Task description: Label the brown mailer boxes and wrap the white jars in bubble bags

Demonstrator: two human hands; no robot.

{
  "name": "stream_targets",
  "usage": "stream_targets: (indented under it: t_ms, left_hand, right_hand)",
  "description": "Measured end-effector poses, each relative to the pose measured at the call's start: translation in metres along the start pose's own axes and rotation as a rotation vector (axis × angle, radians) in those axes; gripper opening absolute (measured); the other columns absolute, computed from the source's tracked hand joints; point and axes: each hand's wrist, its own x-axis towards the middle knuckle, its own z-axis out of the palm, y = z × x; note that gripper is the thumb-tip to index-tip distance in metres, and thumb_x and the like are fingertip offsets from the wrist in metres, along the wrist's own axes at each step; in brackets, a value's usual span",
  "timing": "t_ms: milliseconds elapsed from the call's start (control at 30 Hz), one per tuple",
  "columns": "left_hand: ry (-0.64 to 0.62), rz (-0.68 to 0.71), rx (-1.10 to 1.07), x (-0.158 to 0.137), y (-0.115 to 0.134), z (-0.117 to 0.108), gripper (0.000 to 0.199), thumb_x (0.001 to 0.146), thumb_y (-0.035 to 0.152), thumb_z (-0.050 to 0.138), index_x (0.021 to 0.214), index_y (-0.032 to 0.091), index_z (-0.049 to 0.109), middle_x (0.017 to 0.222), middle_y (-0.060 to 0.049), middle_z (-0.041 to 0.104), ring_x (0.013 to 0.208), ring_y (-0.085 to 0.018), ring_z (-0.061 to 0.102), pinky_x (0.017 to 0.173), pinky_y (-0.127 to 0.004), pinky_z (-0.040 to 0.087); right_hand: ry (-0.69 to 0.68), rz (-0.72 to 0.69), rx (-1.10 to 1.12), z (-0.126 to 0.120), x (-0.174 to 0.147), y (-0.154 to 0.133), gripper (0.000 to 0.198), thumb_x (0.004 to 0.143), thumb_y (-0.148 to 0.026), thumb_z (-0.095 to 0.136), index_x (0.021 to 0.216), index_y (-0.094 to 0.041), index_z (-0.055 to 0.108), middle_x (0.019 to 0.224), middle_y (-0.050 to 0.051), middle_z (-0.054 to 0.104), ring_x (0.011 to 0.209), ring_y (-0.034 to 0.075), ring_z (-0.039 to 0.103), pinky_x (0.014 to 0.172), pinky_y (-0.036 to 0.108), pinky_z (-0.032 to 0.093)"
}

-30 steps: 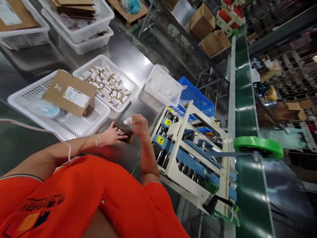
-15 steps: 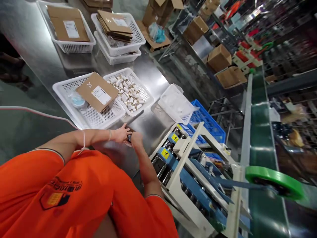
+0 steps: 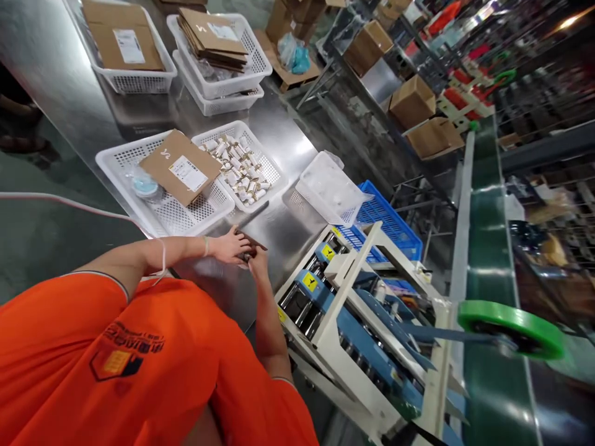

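My left hand (image 3: pixel 231 246) and my right hand (image 3: pixel 258 263) meet over the steel table, close to my body. Between them is a small brown cardboard box (image 3: pixel 253 240), mostly covered by the hands, with a brown flap or edge showing above the fingers. The left fingers lie bent across it, while the right hand grips its near right side. Just beyond sits a white basket (image 3: pixel 186 230) holding a flat brown carton (image 3: pixel 179 166) with a white label and a roll of clear tape (image 3: pixel 145 186). Beside it, another basket (image 3: pixel 277 179) contains many small white-and-gold pieces (image 3: pixel 242 164).
More white baskets with flattened cartons (image 3: pixel 214 37) stand farther back on the steel table (image 3: pixel 288 241). To the right are an upturned white basket (image 3: pixel 330 186), blue crates (image 3: pixel 395 223) and a carton-sealing machine (image 3: pixel 334 310). A green conveyor belt (image 3: pixel 490 248) runs beyond.
More of the brown box shows between my hands, its edge now sticking out to the right. My right hand has turned slightly and moved lower. The view has shifted a little.
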Motion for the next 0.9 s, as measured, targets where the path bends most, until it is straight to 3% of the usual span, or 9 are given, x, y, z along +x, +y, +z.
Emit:
stream_targets:
  t_ms: [133,233,333,433,500,600,733,800,900]
  left_hand:
    - [0.031,-0.077,-0.252,-0.015,-0.026,-0.035,0.042,0.094,0.017,0.069,0.135,0.008,0.074,0.147,-0.018,0.075,0.135,-0.030,0.058,0.125,-0.045,0.045]
    - [-0.001,-0.192,-0.405,-0.019,-0.044,-0.050,0.070,0.085,0.015,0.077,0.152,0.001,0.065,0.151,-0.017,0.074,0.131,-0.025,0.062,0.117,-0.036,0.052]
    - [-0.088,-0.341,-0.455,-0.007,-0.044,-0.044,0.085,0.080,0.018,0.088,0.159,0.002,0.062,0.136,-0.008,0.079,0.118,-0.021,0.067,0.105,-0.029,0.055]
    - [-0.076,-0.504,-0.358,0.009,-0.035,-0.033,0.106,0.078,0.021,0.093,0.173,-0.001,0.049,0.121,-0.005,0.078,0.111,-0.022,0.068,0.100,-0.030,0.056]
    - [-0.113,-0.527,-0.290,0.015,-0.033,-0.037,0.113,0.080,0.020,0.091,0.179,-0.002,0.042,0.115,-0.005,0.079,0.106,-0.024,0.069,0.099,-0.033,0.057]
    - [-0.255,-0.437,-0.205,0.017,-0.041,-0.060,0.082,0.087,0.020,0.079,0.164,-0.002,0.064,0.115,-0.011,0.083,0.106,-0.028,0.073,0.102,-0.037,0.058]
    - [-0.457,-0.243,0.067,0.024,-0.049,-0.081,0.053,0.101,0.027,0.065,0.146,0.005,0.082,0.166,-0.023,0.069,0.156,-0.041,0.060,0.131,-0.057,0.045]
    - [-0.570,-0.199,0.248,0.025,-0.039,-0.072,0.065,0.106,0.036,0.065,0.163,0.005,0.072,0.180,-0.028,0.056,0.174,-0.049,0.040,0.137,-0.070,0.034]
    - [-0.534,-0.246,0.495,0.018,-0.012,-0.044,0.102,0.100,0.049,0.077,0.179,-0.008,0.045,0.182,-0.042,0.042,0.178,-0.056,0.030,0.136,-0.075,0.031]
  right_hand:
    - [-0.044,-0.165,-0.017,0.003,-0.009,0.015,0.017,0.095,-0.017,0.074,0.105,-0.019,0.088,0.116,0.011,0.087,0.115,0.027,0.081,0.110,0.037,0.064]
    - [-0.060,-0.328,-0.022,0.006,-0.025,0.031,0.020,0.093,-0.016,0.079,0.109,-0.020,0.091,0.126,0.013,0.084,0.120,0.029,0.080,0.111,0.040,0.065]
    - [-0.069,-0.340,-0.070,0.014,-0.029,0.030,0.016,0.097,-0.013,0.078,0.101,-0.020,0.091,0.120,0.013,0.083,0.117,0.029,0.080,0.107,0.040,0.066]
    - [-0.018,-0.235,-0.106,0.017,-0.020,0.017,0.011,0.103,-0.020,0.081,0.111,-0.020,0.088,0.117,0.012,0.082,0.117,0.030,0.078,0.109,0.042,0.066]
    - [0.151,-0.126,-0.118,0.016,-0.014,0.008,0.033,0.101,-0.026,0.089,0.133,-0.018,0.083,0.132,0.017,0.079,0.129,0.035,0.074,0.115,0.048,0.064]
    - [0.272,-0.131,-0.188,0.014,-0.011,-0.002,0.064,0.101,-0.023,0.091,0.161,-0.020,0.068,0.168,0.023,0.064,0.163,0.041,0.056,0.133,0.059,0.053]
    - [0.087,-0.260,-0.259,0.017,-0.021,-0.002,0.051,0.118,-0.017,0.066,0.168,-0.019,0.064,0.184,0.013,0.057,0.180,0.031,0.040,0.145,0.051,0.041]
    - [0.080,-0.276,-0.245,0.022,-0.027,0.002,0.052,0.122,-0.015,0.057,0.174,-0.014,0.059,0.189,0.011,0.051,0.182,0.031,0.036,0.147,0.052,0.037]
    - [0.112,-0.271,-0.223,0.028,-0.032,0.007,0.055,0.124,-0.022,0.058,0.178,-0.016,0.054,0.194,0.009,0.042,0.184,0.038,0.029,0.148,0.065,0.032]
